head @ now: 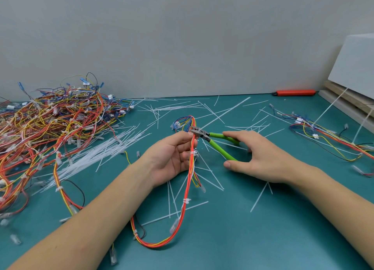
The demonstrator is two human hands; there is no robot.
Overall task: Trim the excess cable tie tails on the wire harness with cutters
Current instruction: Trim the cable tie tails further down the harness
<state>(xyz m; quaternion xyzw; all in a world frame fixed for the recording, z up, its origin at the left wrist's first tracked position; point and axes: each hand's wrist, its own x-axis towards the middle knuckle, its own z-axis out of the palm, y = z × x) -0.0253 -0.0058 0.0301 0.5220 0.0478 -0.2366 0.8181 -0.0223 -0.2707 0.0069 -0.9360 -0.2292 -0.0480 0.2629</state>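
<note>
The wire harness point(187, 190) runs up through the left hand point(172, 158), whose fingers curl round it. The green-handled cutters point(214, 141) meet it just above those fingers, their handles gripped by the right hand point(257, 158). Loose cable ties point(105, 148) and a wire pile point(48, 126) lie left on the teal counter point(242, 239).

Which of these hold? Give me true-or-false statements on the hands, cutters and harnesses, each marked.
1. The left hand holds the wire harness. True.
2. The cutters have red handles. False: they are green.
3. The right hand holds the cutters. True.
4. The big pile of harnesses lies at the right. False: it lies at the left.
5. The table is bare of cut tails. False: white tails lie scattered over it.
</note>
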